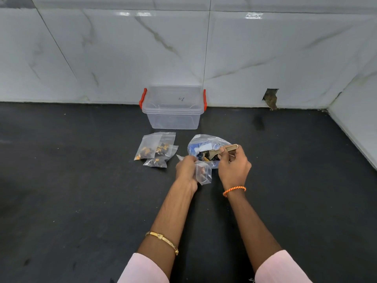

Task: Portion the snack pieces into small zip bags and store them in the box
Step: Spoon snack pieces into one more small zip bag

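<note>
While fingers [190, 160] pinch crinkly clear zip bag [203, 173].

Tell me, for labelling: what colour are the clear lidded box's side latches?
Red-orange side latches on the clear plastic box, head view.

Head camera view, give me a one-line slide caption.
Right hand scoops snack pieces with a wooden spoon while left hand holds a small zip bag.
</note>
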Tool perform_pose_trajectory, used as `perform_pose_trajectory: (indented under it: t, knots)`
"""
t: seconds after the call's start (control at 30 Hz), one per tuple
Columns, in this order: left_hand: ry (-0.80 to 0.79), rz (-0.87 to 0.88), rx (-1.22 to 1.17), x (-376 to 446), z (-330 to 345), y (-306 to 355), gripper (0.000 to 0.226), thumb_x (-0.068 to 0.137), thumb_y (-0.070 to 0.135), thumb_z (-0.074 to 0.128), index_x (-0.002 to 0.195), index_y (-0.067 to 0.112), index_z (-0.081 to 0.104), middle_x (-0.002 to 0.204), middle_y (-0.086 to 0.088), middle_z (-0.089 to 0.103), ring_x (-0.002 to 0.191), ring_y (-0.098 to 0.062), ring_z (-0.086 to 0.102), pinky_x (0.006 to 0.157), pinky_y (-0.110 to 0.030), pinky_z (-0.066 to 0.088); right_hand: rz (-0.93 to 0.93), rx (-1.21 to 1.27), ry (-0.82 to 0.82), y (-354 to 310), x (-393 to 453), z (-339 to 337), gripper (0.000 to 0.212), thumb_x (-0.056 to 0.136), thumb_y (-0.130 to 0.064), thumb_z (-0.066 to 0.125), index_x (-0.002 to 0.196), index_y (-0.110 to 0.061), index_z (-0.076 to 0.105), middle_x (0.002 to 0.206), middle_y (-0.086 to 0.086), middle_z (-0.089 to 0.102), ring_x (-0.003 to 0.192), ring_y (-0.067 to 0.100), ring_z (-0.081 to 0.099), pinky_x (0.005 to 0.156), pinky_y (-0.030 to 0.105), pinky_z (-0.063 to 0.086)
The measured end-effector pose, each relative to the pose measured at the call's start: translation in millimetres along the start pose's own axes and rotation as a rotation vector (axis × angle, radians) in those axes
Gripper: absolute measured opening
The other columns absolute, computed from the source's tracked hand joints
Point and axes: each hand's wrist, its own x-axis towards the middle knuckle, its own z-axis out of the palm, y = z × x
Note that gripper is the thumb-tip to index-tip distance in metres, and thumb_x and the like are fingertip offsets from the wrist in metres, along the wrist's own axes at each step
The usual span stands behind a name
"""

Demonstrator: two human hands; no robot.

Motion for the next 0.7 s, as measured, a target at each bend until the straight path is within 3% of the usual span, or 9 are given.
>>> perform_pose_trajectory:
  t: [0.13,0.3,0.43,0.57,0.7]
  knots:
    - [-0.009,0.039,0.015,-0.5,6.8,3.8,0.008,0.087,0.004,0.052,0.088,0.004,0.06,0.071,-0.012,0.06,0.054,-0.019,0.058,0.051,-0.026,0.045,0.206,0.039,0.062,-8.4,6.4,-0.2,0.008,0.087,-0.014,0.062,0.088,-0.005,0.065,0.083,0.006,0.07,0.079,0.02,0.069,0.075,0.033,0.057]
    - [0.05,0.061,0.017,1.4,11.2,8.0,0.025,0.085,0.007,0.064,0.107,-0.003,0.062,0.081,-0.015,0.065,0.061,-0.021,0.062,0.054,-0.029,0.051,0.365,0.127,0.054,-11.9,6.9,-3.1,0.011,0.083,-0.015,0.065,0.072,-0.015,0.062,0.073,0.0,0.068,0.075,0.02,0.07,0.074,0.041,0.059]
    - [0.046,0.015,0.01,1.6,9.5,9.7,0.033,0.087,0.011,0.063,0.117,-0.003,0.06,0.095,-0.018,0.066,0.054,-0.019,0.057,0.038,-0.02,0.046,0.47,0.185,0.053,-12.4,12.0,-9.0,0.016,0.08,-0.013,0.067,0.065,-0.015,0.061,0.072,0.003,0.069,0.071,0.022,0.071,0.072,0.043,0.059]
    - [0.054,0.0,-0.028,-3.5,8.0,16.3,0.036,0.088,0.013,0.059,0.122,0.001,0.058,0.092,-0.014,0.064,0.054,-0.019,0.055,0.036,-0.017,0.042,0.577,0.311,0.037,-21.2,18.4,-17.2,0.014,0.085,-0.006,0.065,0.072,-0.008,0.061,0.086,0.015,0.071,0.07,0.02,0.072,0.065,0.03,0.06]
    - [-0.031,-0.042,-0.068,-13.4,6.5,24.4,0.032,0.089,0.012,0.056,0.121,0.005,0.057,0.078,-0.01,0.057,0.057,-0.018,0.053,0.039,-0.021,0.044,0.617,0.385,0.005,-32.9,24.2,-24.9,0.011,0.086,-0.004,0.063,0.076,-0.004,0.06,0.088,0.019,0.07,0.071,0.021,0.072,0.063,0.028,0.06]
